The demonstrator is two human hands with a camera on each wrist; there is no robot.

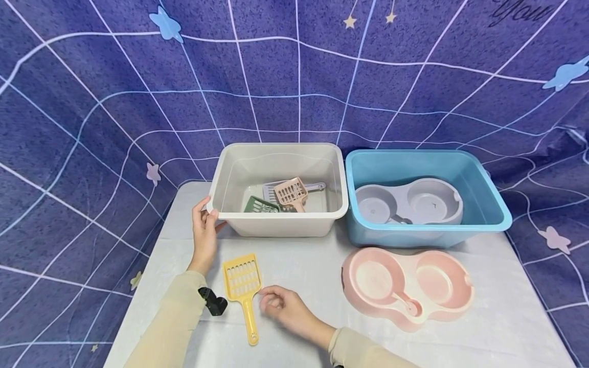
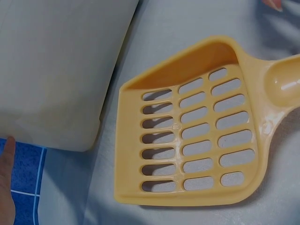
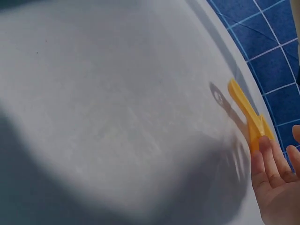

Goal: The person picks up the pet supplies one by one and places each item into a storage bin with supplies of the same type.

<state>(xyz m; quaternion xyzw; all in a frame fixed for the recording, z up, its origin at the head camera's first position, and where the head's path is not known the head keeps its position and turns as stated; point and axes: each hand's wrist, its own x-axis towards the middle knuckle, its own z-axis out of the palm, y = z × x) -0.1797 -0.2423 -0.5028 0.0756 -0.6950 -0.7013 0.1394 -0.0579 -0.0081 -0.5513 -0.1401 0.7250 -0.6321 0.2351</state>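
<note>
A light grey litter box stands on the table, and my left hand grips its front left corner at the rim. Inside it lie a green litter scoop, a pinkish-beige one and a grey one, partly overlapping. On the table in front, a yellow litter scoop lies with its slotted head toward the box and its handle toward me. My right hand, fingers loosely bent and holding nothing, hovers just right of the yellow scoop's neck. The left wrist view shows the scoop's slotted head close up.
A blue litter box stands right beside the grey one, with a grey double pet bowl inside. In front of it, a pink double pet bowl sits on the table. A purple patterned curtain hangs behind.
</note>
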